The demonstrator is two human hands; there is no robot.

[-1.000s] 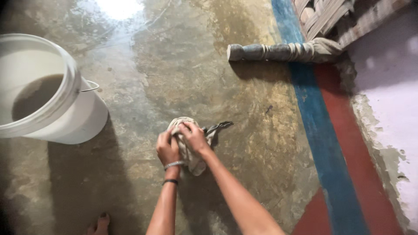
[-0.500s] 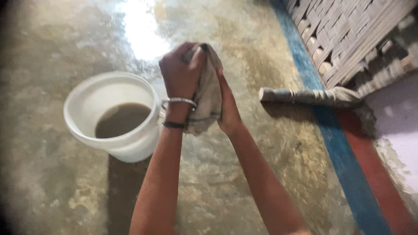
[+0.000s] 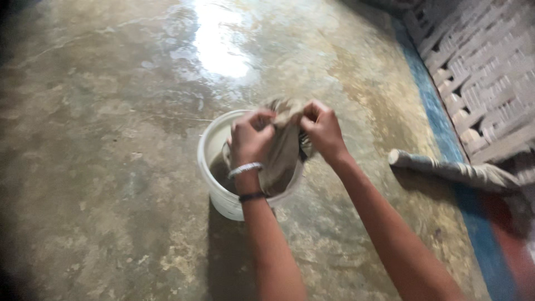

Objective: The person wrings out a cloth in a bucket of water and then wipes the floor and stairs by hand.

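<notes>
Cloth [image 3: 283, 149], grey-brown and wet, hangs bunched at the centre of the frame, gripped at its top by both hands directly over a white plastic bucket [image 3: 214, 167] of murky brown water. The left hand [image 3: 251, 139], with a silver bangle and a dark band on its wrist, has its fingers clamped on the cloth's left side; the right hand [image 3: 322, 127] has its fingers curled tight around the upper right corner. Wringing goes best with the hands low and centred over the bucket, twisting in opposite directions so the run-off falls inside the rim rather than onto the floor. Both forearms rise from the bottom edge, converging toward the bucket, wrists bent slightly inward. Around them lies a wet, shiny concrete floor [image 3: 111, 167]. At the right, a carved wooden leg [image 3: 446, 170] rests beside a blue painted strip [image 3: 446, 128] and woven webbing [image 3: 485, 67].
</notes>
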